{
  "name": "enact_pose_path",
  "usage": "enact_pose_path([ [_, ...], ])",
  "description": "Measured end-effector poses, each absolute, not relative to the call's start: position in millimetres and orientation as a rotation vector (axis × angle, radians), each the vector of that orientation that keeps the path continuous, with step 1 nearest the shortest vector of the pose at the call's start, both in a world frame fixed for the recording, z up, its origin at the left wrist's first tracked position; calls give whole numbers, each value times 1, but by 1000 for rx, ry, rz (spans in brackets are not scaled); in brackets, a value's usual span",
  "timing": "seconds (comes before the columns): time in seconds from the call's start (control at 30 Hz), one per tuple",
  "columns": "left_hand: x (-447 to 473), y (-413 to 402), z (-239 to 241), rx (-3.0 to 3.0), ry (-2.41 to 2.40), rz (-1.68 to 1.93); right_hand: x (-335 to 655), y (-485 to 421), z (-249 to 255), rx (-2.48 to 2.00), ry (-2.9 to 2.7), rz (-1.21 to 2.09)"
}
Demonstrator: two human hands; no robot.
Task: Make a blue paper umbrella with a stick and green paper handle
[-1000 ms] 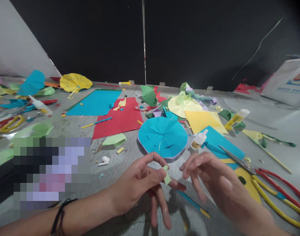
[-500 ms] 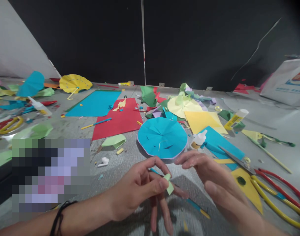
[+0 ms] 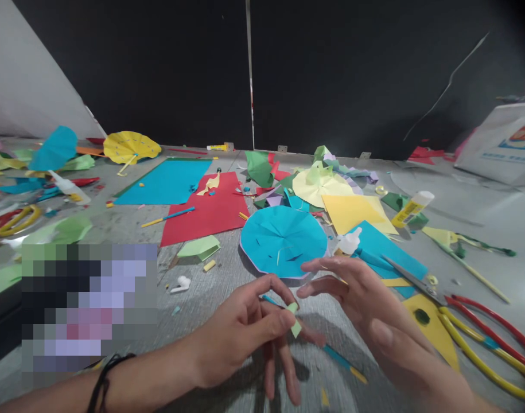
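Left hand [image 3: 234, 335] has thumb and index finger pinched on a small light green paper scrap [image 3: 296, 328], on the near side of the blue paper disc [image 3: 283, 232]. Blue-and-yellow stick [image 3: 342, 358] also near side of disc, running behind left fingers; can't tell if gripped. Right hand [image 3: 369, 315] wide, thumb apart from fingers, near-right of disc. Glue bottle [image 3: 351, 241] just right of disc, scissors [image 3: 475, 338] farther right. Red paper sheet [image 3: 213, 215] left of disc.
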State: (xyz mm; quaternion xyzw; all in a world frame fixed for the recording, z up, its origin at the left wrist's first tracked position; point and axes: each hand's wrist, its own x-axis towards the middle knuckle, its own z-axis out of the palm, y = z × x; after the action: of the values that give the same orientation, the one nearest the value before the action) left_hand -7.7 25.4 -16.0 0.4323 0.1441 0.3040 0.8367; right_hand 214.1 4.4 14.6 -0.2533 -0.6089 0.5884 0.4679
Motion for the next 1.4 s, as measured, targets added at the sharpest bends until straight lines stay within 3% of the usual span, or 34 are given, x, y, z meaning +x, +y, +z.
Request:
enact_pose_path([
  [0.83,-9,23,-15,936,305,640,205,5,11,-561,-1133,1820],
  [1.4,-9,23,-10,963,339,662,208,9,9,-611,-1252,1708],
])
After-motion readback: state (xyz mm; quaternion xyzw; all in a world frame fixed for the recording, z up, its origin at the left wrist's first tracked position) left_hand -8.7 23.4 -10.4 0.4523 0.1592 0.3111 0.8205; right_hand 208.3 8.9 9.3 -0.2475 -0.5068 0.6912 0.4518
